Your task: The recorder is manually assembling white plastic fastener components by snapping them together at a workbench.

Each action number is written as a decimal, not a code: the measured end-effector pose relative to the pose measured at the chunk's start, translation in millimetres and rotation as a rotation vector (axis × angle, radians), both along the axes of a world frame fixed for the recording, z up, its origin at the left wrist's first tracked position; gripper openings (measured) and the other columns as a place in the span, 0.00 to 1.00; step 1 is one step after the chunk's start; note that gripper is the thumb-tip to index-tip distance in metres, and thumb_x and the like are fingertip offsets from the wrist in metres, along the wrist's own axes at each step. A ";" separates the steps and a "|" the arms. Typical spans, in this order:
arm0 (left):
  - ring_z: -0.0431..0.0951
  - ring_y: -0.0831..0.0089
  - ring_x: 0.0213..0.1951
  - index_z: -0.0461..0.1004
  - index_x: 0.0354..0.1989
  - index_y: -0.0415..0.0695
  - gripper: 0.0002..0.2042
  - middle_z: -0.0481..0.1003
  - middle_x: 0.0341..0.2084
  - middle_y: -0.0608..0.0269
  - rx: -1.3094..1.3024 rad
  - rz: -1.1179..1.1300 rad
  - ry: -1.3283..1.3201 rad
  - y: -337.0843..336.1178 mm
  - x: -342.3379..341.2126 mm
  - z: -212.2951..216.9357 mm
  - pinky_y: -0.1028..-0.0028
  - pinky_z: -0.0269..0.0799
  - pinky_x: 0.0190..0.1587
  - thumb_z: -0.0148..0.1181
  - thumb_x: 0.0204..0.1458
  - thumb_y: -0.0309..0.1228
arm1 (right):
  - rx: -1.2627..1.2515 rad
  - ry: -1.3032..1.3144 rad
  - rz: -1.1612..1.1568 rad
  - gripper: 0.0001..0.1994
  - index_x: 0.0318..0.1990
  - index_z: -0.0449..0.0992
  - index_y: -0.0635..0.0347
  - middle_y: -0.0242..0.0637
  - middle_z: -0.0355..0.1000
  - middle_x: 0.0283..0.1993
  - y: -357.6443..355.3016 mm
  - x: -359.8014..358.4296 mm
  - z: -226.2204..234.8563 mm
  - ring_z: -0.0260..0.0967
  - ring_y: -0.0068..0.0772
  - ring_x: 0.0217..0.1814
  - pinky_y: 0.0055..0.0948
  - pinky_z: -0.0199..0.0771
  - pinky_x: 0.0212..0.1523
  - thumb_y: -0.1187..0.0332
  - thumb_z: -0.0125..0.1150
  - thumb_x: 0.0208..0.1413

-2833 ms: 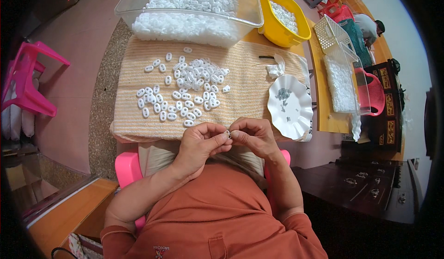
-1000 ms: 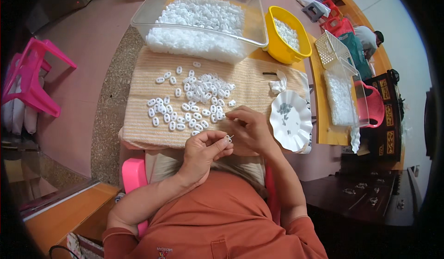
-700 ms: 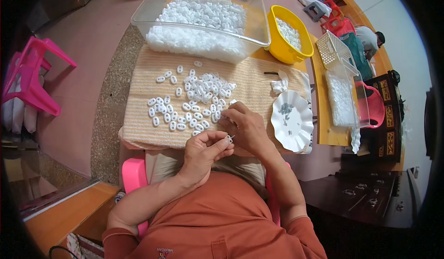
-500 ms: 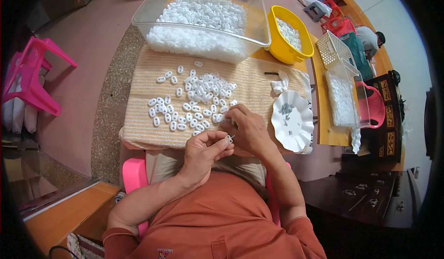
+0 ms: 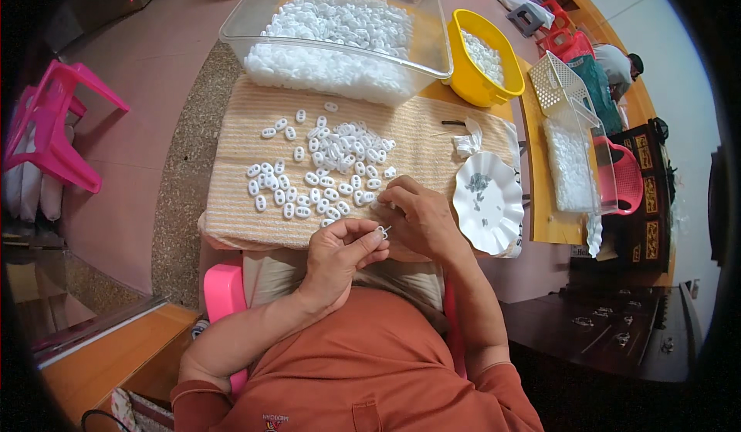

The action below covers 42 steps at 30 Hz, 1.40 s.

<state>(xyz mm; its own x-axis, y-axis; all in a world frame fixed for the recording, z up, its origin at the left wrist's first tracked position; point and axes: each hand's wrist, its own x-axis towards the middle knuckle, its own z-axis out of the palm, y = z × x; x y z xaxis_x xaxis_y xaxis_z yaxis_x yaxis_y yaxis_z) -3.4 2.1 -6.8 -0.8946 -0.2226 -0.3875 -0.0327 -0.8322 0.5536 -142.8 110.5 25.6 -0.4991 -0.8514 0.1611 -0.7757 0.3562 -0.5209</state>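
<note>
Fingers of the left hand (image 5: 340, 253) pinch a small white piece (image 5: 384, 232) just above the desk's near edge, while the right hand (image 5: 421, 217) rests curled on the striped cloth (image 5: 231, 200), fingertips touching the nearest loose white pieces (image 5: 324, 170). Beyond lie a white scalloped plate (image 5: 488, 204), a clear bin (image 5: 340, 27) and a yellow tub (image 5: 482, 58), both holding more pieces.

Smooth white plastic links (image 5: 324, 166) lie on a ribbed beige cloth (image 5: 255, 220), beside a glossy clear plastic tub (image 5: 432, 46) and a shiny yellow plastic bowl (image 5: 467, 92).
</note>
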 end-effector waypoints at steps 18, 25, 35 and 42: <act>0.78 0.75 0.32 0.73 0.38 0.38 0.05 0.76 0.29 0.60 -0.009 0.001 -0.008 -0.5 0.7 3.5 0.75 0.79 0.38 0.58 0.53 0.21 | 0.074 0.049 0.040 0.06 0.33 0.75 0.65 0.42 0.72 0.34 11.6 -12.1 11.7 0.72 0.46 0.35 0.35 0.72 0.37 0.78 0.59 0.44; 0.78 0.75 0.32 0.73 0.38 0.38 0.05 0.76 0.29 0.61 0.000 0.004 -0.008 0.0 0.0 3.4 0.75 0.79 0.38 0.57 0.53 0.21 | 0.039 0.003 0.026 0.07 0.34 0.75 0.65 0.45 0.73 0.35 9.7 -13.7 -4.1 0.72 0.47 0.37 0.37 0.72 0.39 0.79 0.57 0.45; 0.78 0.75 0.32 0.73 0.37 0.38 0.05 0.76 0.29 0.61 -0.001 0.005 -0.004 -0.4 -0.2 3.8 0.76 0.79 0.38 0.57 0.53 0.21 | 0.193 0.038 0.024 0.10 0.40 0.77 0.63 0.44 0.72 0.41 9.3 -4.2 13.3 0.72 0.46 0.40 0.36 0.72 0.42 0.78 0.55 0.49; 0.78 0.74 0.31 0.73 0.37 0.38 0.05 0.76 0.29 0.60 0.002 0.003 -0.013 -0.9 -0.7 1.6 0.76 0.79 0.37 0.57 0.53 0.21 | 0.049 -0.316 -0.081 0.12 0.43 0.76 0.63 0.39 0.75 0.33 19.7 -5.3 17.6 0.74 0.32 0.37 0.26 0.72 0.40 0.74 0.63 0.49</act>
